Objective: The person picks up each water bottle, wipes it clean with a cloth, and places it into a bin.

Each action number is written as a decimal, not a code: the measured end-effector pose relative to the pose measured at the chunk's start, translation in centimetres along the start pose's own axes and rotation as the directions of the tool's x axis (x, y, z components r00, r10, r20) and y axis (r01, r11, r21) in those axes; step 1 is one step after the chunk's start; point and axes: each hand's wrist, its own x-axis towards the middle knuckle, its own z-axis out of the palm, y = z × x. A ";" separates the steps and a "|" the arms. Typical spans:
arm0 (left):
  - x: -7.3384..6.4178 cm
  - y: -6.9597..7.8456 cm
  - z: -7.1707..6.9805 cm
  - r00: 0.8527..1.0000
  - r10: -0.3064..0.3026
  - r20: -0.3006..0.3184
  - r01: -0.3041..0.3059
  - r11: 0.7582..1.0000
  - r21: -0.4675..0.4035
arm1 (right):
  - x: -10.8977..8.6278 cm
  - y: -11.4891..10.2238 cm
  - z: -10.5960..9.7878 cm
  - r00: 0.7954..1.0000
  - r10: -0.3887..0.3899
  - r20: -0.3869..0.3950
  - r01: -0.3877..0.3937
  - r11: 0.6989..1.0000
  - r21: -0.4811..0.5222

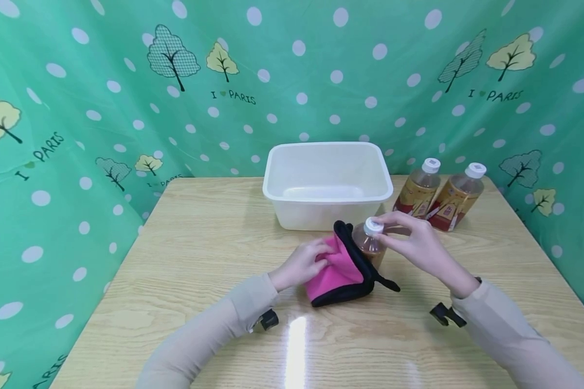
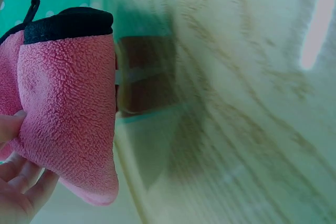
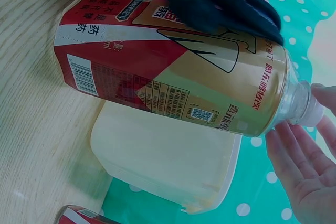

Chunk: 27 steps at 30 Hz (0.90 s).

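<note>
My left hand [image 1: 299, 265] grips a folded pink fleece cloth [image 1: 333, 274] with black edging and a small black loop. In the left wrist view the thumb and fingers pinch the lower part of the cloth [image 2: 68, 108]. Against its right side stands a drink bottle [image 1: 370, 253], partly hidden behind the black edge. My right hand [image 1: 420, 243] pinches the bottle's white cap [image 1: 373, 226] between thumb and fingers. The right wrist view shows the red and gold label of this bottle [image 3: 173, 72], with the black edging lying across its side.
Behind the hands a white plastic bin [image 1: 326, 213] stands on the wooden table [image 1: 199, 237]. To its right are two similar capped bottles, one [image 1: 416, 194] beside the other [image 1: 456, 197]. A green dotted curtain [image 1: 292, 59] hangs along the table's back and sides.
</note>
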 end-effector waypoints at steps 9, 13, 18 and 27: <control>-0.3 -0.9 0.7 0.985 -0.053 0.161 0.029 0.989 0.144 | 0.0 0.0 0.0 1.000 0.017 0.007 -0.017 1.000 -0.004; -0.3 -1.2 1.0 0.973 -0.043 0.226 -0.002 0.981 0.196 | 0.0 0.0 0.0 1.000 0.020 0.005 -0.020 1.000 -0.004; -0.4 -1.5 1.4 0.968 -0.019 0.252 -0.035 0.977 0.211 | 0.0 0.0 0.1 1.000 0.014 -0.001 -0.014 1.000 -0.002; -0.2 -1.3 1.1 0.989 -0.029 0.148 0.010 0.991 0.130 | -0.1 0.1 0.0 1.000 0.017 0.008 -0.017 1.000 -0.014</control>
